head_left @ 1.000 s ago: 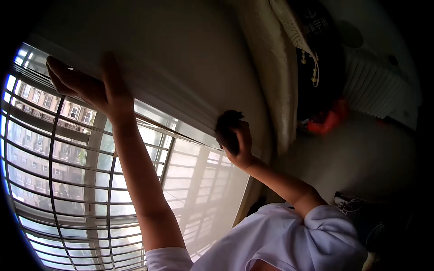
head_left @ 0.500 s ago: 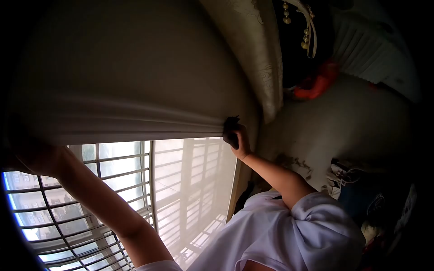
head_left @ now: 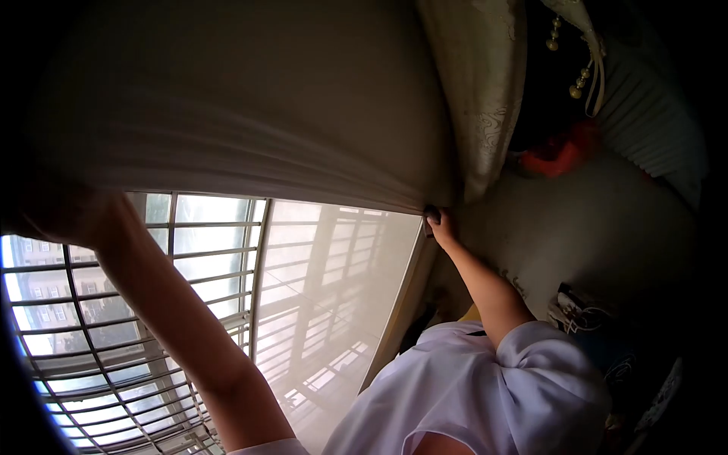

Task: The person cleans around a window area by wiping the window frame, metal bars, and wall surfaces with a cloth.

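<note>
A grey-brown sheet of fabric [head_left: 265,98] fills the upper left, and its folds run together toward my right hand [head_left: 443,227]. That hand is closed round a small dark bundle [head_left: 431,215] at the right end of the fabric's lower edge. Far to the left, my left hand [head_left: 61,212] is in deep shadow at the same edge, with its fingers too dark to make out. Below the fabric, a window with a metal grille [head_left: 171,280] lies behind my left forearm.
A pale translucent panel [head_left: 326,280] stands right of the grille. At the upper right hang a patterned curtain [head_left: 485,98] and beaded strings [head_left: 580,80], with a red item [head_left: 557,155] below them. Dark bags or clothes [head_left: 599,326] lie at the lower right.
My left hand has moved left and down from its spread pose over the window into shadow. My right hand, with the dark bundle, is farther right. The fabric now shows long folds. The view has shifted.
</note>
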Demonstrator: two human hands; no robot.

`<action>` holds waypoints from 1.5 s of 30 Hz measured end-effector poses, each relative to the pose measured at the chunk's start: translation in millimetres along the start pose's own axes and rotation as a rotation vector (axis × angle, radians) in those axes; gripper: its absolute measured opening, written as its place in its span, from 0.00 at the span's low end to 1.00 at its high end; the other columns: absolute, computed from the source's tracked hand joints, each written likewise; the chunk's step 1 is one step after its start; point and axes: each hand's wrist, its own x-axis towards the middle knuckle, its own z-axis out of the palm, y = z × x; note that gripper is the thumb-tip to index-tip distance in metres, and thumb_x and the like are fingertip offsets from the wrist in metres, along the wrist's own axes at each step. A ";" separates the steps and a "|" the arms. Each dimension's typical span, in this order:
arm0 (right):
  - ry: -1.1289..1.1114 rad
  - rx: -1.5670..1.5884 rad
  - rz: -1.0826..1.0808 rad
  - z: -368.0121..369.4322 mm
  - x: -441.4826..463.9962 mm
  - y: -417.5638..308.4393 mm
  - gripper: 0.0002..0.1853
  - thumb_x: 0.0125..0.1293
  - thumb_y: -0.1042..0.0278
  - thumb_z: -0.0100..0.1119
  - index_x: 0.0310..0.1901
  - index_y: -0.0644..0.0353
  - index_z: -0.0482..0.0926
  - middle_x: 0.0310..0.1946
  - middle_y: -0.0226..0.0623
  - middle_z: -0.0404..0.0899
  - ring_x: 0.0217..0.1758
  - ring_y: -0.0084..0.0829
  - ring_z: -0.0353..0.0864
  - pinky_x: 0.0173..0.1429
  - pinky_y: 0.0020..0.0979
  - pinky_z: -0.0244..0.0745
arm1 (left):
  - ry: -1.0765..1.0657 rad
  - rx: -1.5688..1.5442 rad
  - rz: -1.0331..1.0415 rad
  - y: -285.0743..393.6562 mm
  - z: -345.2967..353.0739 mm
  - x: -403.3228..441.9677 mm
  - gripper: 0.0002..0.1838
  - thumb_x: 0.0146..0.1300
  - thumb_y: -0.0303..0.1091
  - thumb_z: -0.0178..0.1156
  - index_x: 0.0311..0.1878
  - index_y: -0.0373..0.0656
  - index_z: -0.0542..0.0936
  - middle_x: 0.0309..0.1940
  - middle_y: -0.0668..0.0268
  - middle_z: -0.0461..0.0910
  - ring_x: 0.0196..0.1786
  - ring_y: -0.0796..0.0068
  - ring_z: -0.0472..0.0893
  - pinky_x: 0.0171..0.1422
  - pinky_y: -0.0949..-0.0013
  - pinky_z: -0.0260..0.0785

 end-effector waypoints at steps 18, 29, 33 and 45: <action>-1.295 0.016 0.082 27.6 -111.8 -193.8 0.20 0.60 0.66 0.65 0.50 0.69 0.77 0.48 0.42 0.79 0.52 0.33 0.76 0.59 0.32 0.69 | -1.028 -0.361 -0.265 165.0 -130.2 -165.8 0.10 0.42 0.44 0.62 0.31 0.60 0.84 0.40 0.67 0.77 0.47 0.64 0.76 0.48 0.57 0.64; -1.596 -0.303 -0.008 40.2 -230.8 -224.4 0.19 0.60 0.65 0.65 0.51 0.64 0.79 0.50 0.41 0.80 0.54 0.33 0.75 0.60 0.33 0.69 | -1.657 -0.589 -1.553 368.6 -436.6 -451.3 0.23 0.48 0.39 0.66 0.49 0.43 0.79 0.44 0.55 0.80 0.49 0.52 0.79 0.51 0.53 0.72; -1.626 -0.423 -0.017 36.3 -254.4 -221.1 0.19 0.60 0.65 0.66 0.52 0.63 0.79 0.50 0.41 0.80 0.55 0.33 0.74 0.61 0.33 0.68 | -1.863 -0.592 -1.890 458.6 -549.8 -458.9 0.24 0.54 0.40 0.65 0.54 0.43 0.76 0.48 0.56 0.80 0.54 0.54 0.78 0.56 0.54 0.72; -1.920 -0.289 -0.015 47.8 -295.8 -227.3 0.13 0.58 0.71 0.64 0.44 0.66 0.81 0.36 0.32 0.80 0.40 0.24 0.77 0.47 0.28 0.71 | -0.954 -0.135 -2.903 669.5 -672.2 -430.8 0.29 0.54 0.42 0.62 0.59 0.40 0.75 0.57 0.54 0.76 0.59 0.56 0.76 0.63 0.60 0.67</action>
